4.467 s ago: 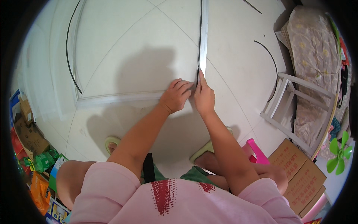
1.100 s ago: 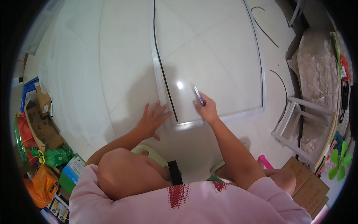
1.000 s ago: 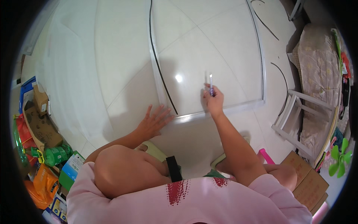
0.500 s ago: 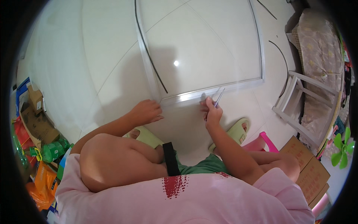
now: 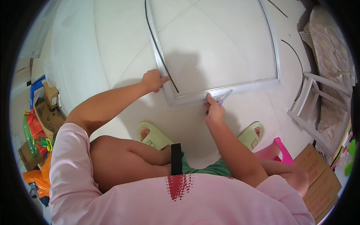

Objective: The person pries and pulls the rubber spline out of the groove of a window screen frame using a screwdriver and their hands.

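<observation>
A silver metal frame (image 5: 187,98) lies flat on the floor ahead of me. Along its left side runs a thin black rubber strip (image 5: 160,56), its loose near end curving inside the corner. My left hand (image 5: 152,80) is closed around the frame's left side near that corner, its fingertips by the strip. Beside the near rail, my right hand (image 5: 215,109) holds small scissors (image 5: 226,96), the pale purplish handles partly hidden by the fingers. Their blades point forward and right, over the near rail, and the index fingertip is at the rail's edge.
More black strip (image 5: 298,60) lies on the tiles at right, near a grey stool-like frame (image 5: 300,97). Cardboard boxes (image 5: 313,168) and a pink plastic seat (image 5: 283,152) are close on my right. Cartons (image 5: 50,95), bottles and an orange bag (image 5: 39,174) crowd the left.
My left hand has moved forward from near the corner onto the frame's left side. The right hand stays by the near rail, the scissors turned lower and their blades now looking spread.
</observation>
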